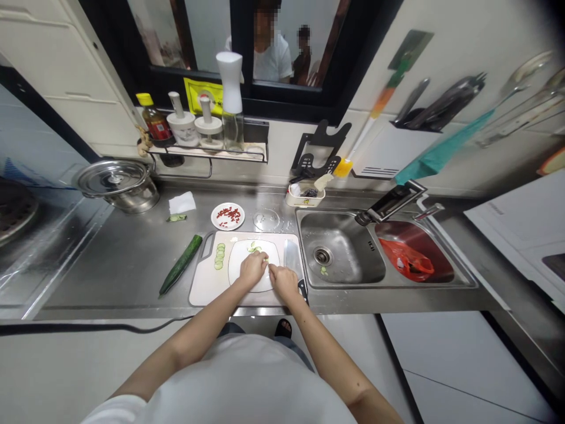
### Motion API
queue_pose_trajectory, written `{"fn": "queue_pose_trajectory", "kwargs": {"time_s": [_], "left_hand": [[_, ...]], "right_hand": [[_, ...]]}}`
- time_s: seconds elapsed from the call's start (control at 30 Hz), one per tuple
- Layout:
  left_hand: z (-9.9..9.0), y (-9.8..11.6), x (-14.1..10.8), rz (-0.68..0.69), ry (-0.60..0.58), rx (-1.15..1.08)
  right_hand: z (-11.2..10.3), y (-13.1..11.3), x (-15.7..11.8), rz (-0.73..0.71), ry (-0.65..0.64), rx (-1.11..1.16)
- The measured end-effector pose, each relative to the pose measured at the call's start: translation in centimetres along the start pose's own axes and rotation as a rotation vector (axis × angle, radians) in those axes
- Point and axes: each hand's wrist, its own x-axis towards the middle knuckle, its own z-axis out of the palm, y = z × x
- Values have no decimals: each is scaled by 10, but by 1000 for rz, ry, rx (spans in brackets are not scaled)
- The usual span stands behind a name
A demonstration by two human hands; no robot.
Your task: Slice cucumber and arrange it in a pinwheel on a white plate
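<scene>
Both hands meet over a white plate [241, 281] on the cutting board [207, 288]. My left hand [252, 270] is closed in a pinch, with a pale green bit, apparently a cucumber slice [266, 259], at its fingertips. Beside it, my right hand [285, 279] is closed too; what its fingers hold is hidden. Several cucumber slices [253, 247] lie at the plate's far side. More overlapping cucumber slices [219, 257] form a row on the board's left. A kitchen knife [291, 256] rests along the board's right side, partly behind my right hand.
A whole cucumber [180, 265] lies left of the board. Behind are a small plate of red pieces [228, 217], a white cloth or paper [182, 202] and a lidded pot [128, 185]. The double sink [348, 253] adjoins right, with a red bag [406, 260] inside.
</scene>
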Motion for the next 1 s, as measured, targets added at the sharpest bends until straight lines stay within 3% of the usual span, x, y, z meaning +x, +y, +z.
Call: {"fn": "queue_pose_trajectory", "kwargs": {"time_s": [0.27, 1.0], "left_hand": [[3, -5, 6, 14, 39, 54], [-2, -2, 8, 40, 40, 47]], "right_hand": [[-8, -3, 5, 47, -58, -31], [0, 0, 5, 61, 4, 24]]}}
